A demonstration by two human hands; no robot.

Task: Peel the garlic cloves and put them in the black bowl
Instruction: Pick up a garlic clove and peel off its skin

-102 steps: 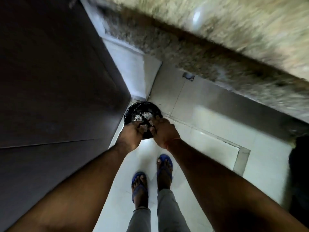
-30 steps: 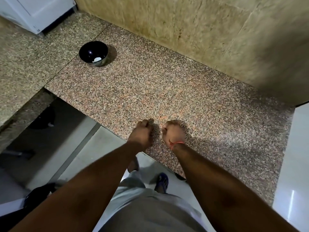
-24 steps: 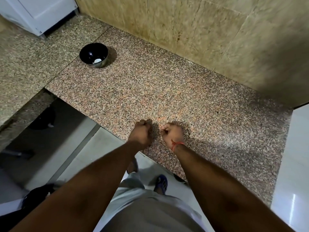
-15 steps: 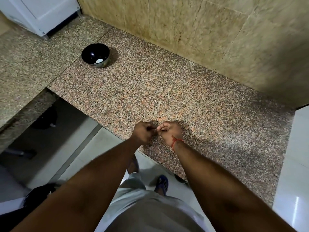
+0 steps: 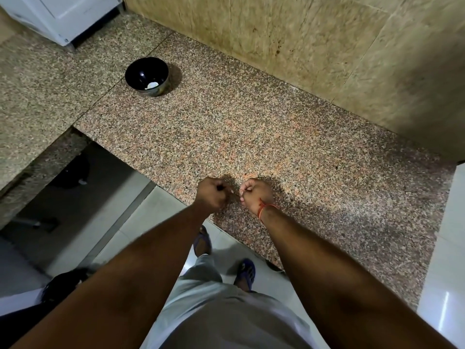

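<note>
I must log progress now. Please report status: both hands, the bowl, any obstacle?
Left hand and right hand curled near counter edge; grip contents hidden. Black bowl far left, one pale piece inside. Granite counter between: nothing blocking.

- The light is dim and warm, falling from above.
- The hands cast soft shadows on the counter [image 5: 276, 137] just beyond them.
- The bowl [image 5: 147, 74] throws a shadow to its right and shows a small glint inside.
- Glare streaks the floor tile [image 5: 445, 306] at lower right.
- Wide-angle bending curves the edges; the wall [image 5: 327, 46] looks slightly soft.
</note>
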